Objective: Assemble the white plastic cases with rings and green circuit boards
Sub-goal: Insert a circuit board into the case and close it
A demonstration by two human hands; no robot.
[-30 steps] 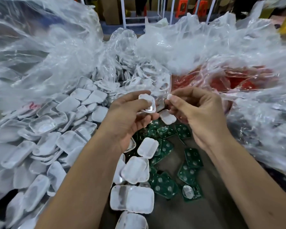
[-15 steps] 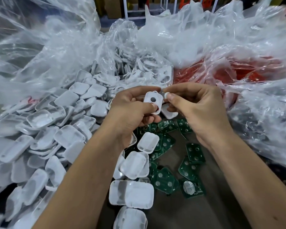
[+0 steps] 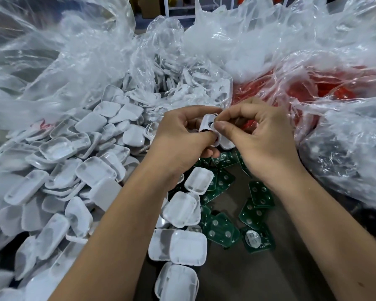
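Observation:
My left hand [image 3: 178, 135] grips a small white plastic case [image 3: 207, 124] with a round hole, held up over the table. My right hand [image 3: 258, 135] meets it from the right, thumb and forefinger pinching a small piece at the case's hole; the piece itself is mostly hidden by my fingers. Another white case [image 3: 226, 144] lies just under my right thumb. Green circuit boards [image 3: 223, 232] are scattered on the table below my hands. Loose white cases [image 3: 199, 180] lie among them.
A big heap of white cases [image 3: 59, 170] fills the left side. Clear plastic bags [image 3: 237, 40] hold more white parts at the back. A bag of red parts [image 3: 326, 88] sits at the right. Brown table surface [image 3: 248, 276] shows between my forearms.
My hands have closed together. The right thumb and forefinger now press onto the case's hole, covering it, where before they were just beside it.

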